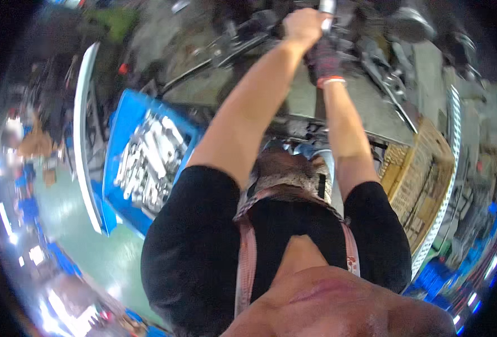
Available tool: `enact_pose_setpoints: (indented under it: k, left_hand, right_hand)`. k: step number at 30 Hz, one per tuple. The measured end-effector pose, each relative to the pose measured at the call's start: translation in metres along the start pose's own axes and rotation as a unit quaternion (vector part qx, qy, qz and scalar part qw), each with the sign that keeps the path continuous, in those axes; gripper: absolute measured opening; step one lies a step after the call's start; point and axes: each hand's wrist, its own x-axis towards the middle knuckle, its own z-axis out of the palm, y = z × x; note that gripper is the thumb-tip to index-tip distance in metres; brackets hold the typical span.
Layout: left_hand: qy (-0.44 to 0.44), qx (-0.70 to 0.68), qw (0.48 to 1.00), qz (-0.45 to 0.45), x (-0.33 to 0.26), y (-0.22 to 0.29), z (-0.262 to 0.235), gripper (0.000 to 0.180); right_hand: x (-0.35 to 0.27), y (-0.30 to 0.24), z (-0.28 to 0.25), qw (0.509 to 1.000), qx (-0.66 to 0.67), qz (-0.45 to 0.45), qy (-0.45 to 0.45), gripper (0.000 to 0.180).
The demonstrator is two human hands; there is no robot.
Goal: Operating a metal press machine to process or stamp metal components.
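My left hand (pixel 304 27), bare, is at the top of the head view, its fingers closed at a shiny silver metal part (pixel 327 8). That part is cut off by the frame's upper edge, and its exact kind is not clear. Just below and right of it is my right hand (pixel 322 59) in a dark knitted glove with a red and white cuff. The glove blends into the dark machinery and is blurred, so its fingers cannot be made out. Both arms stretch forward, the hands close together.
To my left, a blue bin (pixel 118 121) holds many silver metal parts (pixel 153 160). A yellowish plastic crate (pixel 425 180) stands to my right. Dark, greasy machinery with metal bars (pixel 215 60) lies ahead. A pale upright post (pixel 83 135) curves past the bin's left.
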Motion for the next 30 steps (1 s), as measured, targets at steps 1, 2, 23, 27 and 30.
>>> enact_pose_setpoints:
  k: [1,2,23,27,30]
  left_hand:
    - [0.033,-0.036,0.997,0.053,-0.015,-0.003,0.002,0.042]
    - [0.072,-0.11,0.991,-0.016,-0.028,0.001,0.005,0.042]
    - [-0.006,0.096,0.841,-0.533,-0.423,-0.34,-0.146,0.054]
    - [0.032,0.11,0.887,-0.448,-0.427,-0.331,-0.156,0.053]
    - [0.1,0.032,0.912,-0.398,-0.431,-0.324,-0.186,0.054]
  right_hand:
    - [-0.003,-0.001,-0.004,0.998,-0.056,-0.014,-0.009,0.031]
    - [-0.005,-0.005,-0.008,0.977,0.204,0.039,-0.052,0.032]
    - [-0.101,-0.036,-0.083,0.649,0.692,0.265,-0.171,0.036]
    - [-0.08,-0.038,-0.081,0.694,0.644,0.286,-0.15,0.035]
    - [-0.064,-0.035,-0.08,0.712,0.628,0.271,-0.16,0.037]
